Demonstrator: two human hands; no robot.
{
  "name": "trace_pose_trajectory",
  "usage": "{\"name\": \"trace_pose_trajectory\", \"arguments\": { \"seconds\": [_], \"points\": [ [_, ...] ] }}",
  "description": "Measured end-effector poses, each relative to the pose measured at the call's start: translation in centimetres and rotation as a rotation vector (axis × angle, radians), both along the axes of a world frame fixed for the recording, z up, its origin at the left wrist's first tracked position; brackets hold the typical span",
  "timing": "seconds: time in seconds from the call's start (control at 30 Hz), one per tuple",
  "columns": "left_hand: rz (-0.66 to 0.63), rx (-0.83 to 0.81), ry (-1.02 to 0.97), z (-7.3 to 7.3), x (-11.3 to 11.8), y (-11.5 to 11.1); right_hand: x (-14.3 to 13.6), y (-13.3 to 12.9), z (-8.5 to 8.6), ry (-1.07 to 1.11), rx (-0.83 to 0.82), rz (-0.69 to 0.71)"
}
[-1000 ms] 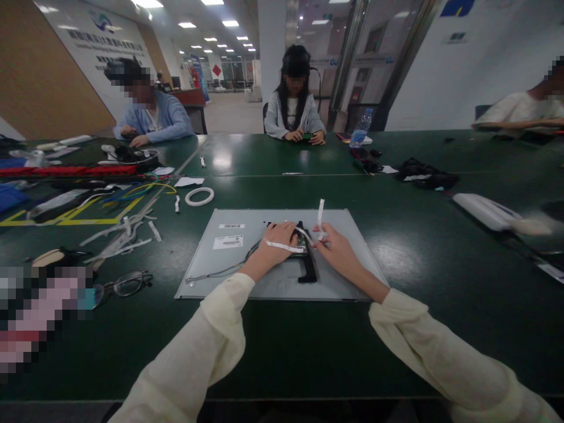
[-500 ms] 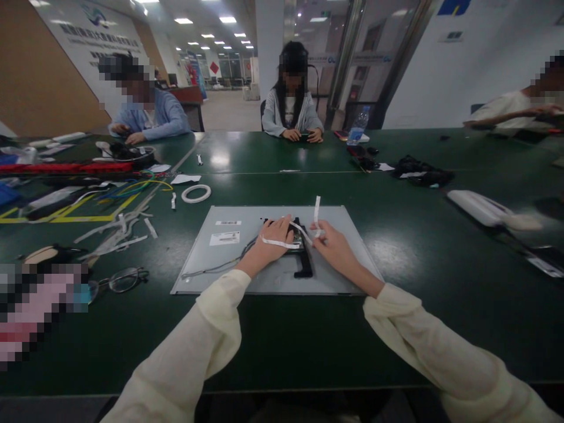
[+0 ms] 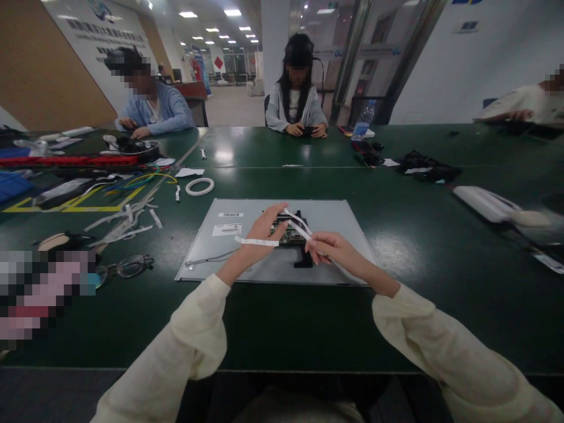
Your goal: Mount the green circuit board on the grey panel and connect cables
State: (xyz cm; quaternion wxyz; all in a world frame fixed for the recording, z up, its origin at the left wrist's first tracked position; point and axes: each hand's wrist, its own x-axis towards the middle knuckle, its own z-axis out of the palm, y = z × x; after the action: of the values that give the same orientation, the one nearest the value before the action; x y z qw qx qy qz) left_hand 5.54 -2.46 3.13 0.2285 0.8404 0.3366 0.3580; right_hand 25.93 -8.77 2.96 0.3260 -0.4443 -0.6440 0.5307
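Observation:
A flat grey panel [image 3: 339,252] lies on the green table, with a green circuit board [image 3: 291,233] and a black bracket [image 3: 303,258] at its middle. Over the board's left side is my left hand [image 3: 262,232], fingers apart, with strips of white tape [image 3: 258,241] stuck to or lying across it. My right hand [image 3: 332,249] pinches the white tape [image 3: 300,226] whose other end reaches my left fingertips. Part of the board is hidden behind my left hand.
Left of the panel lie a tape roll [image 3: 200,187], cut strips [image 3: 123,224], glasses [image 3: 130,266] and cables [image 3: 145,179]. Beyond stands a bottle [image 3: 363,120]. A white device [image 3: 484,202] sits right. Several people sit around the table.
My left hand has lifted off the board and shifted left, uncovering more of it. My right hand has turned inward, and its tape strip no longer points upward.

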Motion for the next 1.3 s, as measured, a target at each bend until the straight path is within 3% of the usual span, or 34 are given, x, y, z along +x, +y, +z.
{"name": "trace_pose_trajectory", "arguments": {
  "seconds": [0.13, 0.3, 0.47, 0.6, 0.93, 1.3],
  "points": [
    [-0.157, -0.197, 0.0, 0.6, -0.1, -1.6, -0.2, -0.5, -0.1, -0.011, -0.055, 0.207],
    [-0.25, -0.309, 0.132, 0.2, 0.0, -2.1, -0.2, -0.6, 0.2, -0.103, -0.01, 0.217],
    [-0.169, -0.244, 0.133, -0.8, 0.1, -2.2, 0.0, -0.6, 1.1, -0.222, 0.054, 0.11],
    [-0.124, -0.225, 0.172, -0.8, 0.4, -2.7, 0.5, -0.2, 0.8, -0.286, 0.068, 0.027],
    [-0.057, -0.388, 0.157, -1.4, 0.8, -2.9, -0.1, -0.3, -0.2, -0.449, 0.323, -0.16],
    [-0.033, -0.473, 0.085, -1.9, 1.3, -3.4, 0.4, -0.2, -0.2, -0.594, 0.394, -0.171]
  ]
}}
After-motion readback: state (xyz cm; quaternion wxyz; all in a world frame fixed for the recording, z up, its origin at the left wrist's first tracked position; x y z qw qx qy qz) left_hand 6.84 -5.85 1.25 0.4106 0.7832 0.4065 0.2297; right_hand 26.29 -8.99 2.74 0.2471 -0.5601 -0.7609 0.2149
